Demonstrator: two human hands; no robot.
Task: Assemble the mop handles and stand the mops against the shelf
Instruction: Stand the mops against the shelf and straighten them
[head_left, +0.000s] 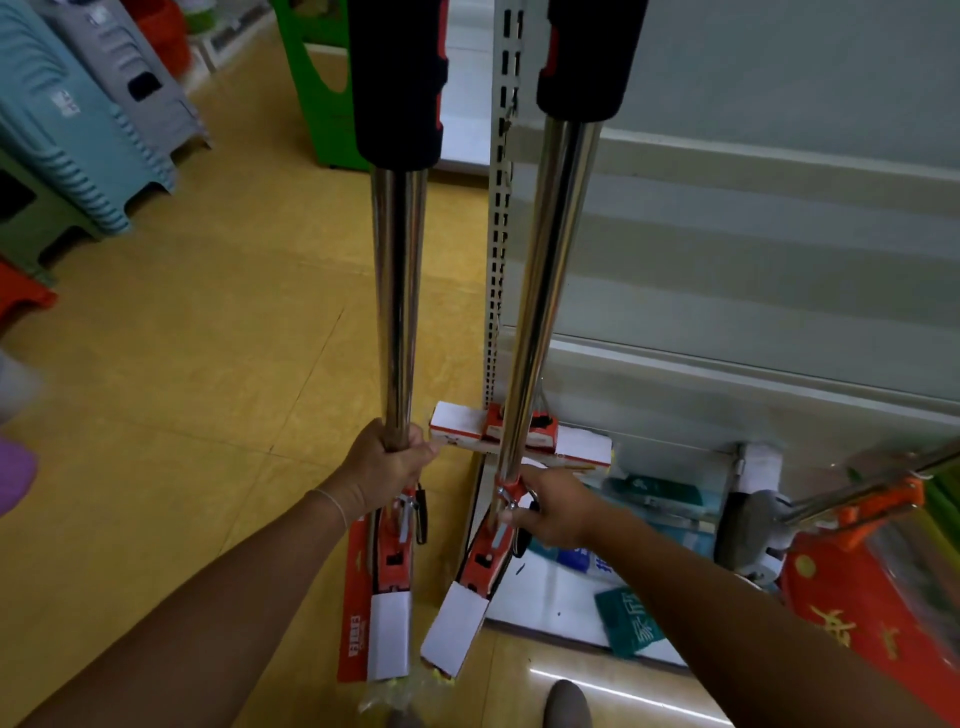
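two mops stand upright on the yellow floor beside the white shelf, each a chrome pole with a black foam grip up top and a red head below. the left mop is held by the left hand, fingers wrapped round its pole. the right mop has the right hand pinching at its red clamp. a third mop head lies at the shelf's foot. one stack of plastic stools sits far left.
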